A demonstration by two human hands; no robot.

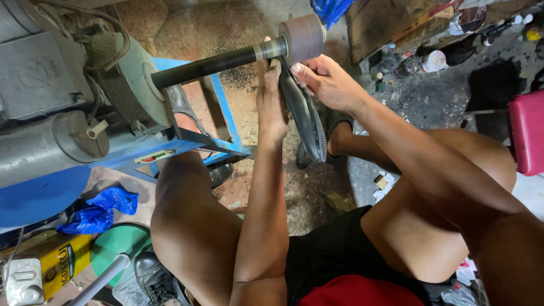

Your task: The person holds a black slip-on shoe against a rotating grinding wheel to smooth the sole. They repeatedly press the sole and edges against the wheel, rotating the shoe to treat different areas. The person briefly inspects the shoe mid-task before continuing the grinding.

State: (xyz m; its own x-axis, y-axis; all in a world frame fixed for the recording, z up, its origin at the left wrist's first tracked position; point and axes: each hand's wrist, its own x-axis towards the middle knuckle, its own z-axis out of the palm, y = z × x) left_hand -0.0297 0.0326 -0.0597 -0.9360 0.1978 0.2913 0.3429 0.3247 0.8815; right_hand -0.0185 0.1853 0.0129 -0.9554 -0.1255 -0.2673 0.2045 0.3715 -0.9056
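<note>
A dark shoe sole (306, 116) is held edge-on against the underside of a sanding drum (304, 37), both of the seated person's hands wrapped round it. The left hand (271, 102) closes on the sole's near edge, fingers curled tight just below the drum. The right hand (324, 82) clamps the far side, thumb pressed along the upper end where it touches the abrasive. The sole's long axis runs from the drum down and slightly right toward the floor, its upper tip at the wheel and its lower end hanging free beyond the grip.

Left of the grip, the drum sits on the end of a dark shaft (212, 65) that runs back to a grey motor housing (51, 102), mounted on a blue metal frame (192, 141). The frame's leg stands close beside the left forearm, leaving only a narrow gap for the hands between shaft and frame. Below the grip, a foot in a dark sandal (334, 133) rests on the stained concrete floor (317, 192). Farther out on the left lie crumpled blue plastic bags (102, 209), a yellow can (59, 263) and a black shoe (153, 277). On the far right stands a pink stool (527, 133), with bottles (436, 59) scattered above it.
</note>
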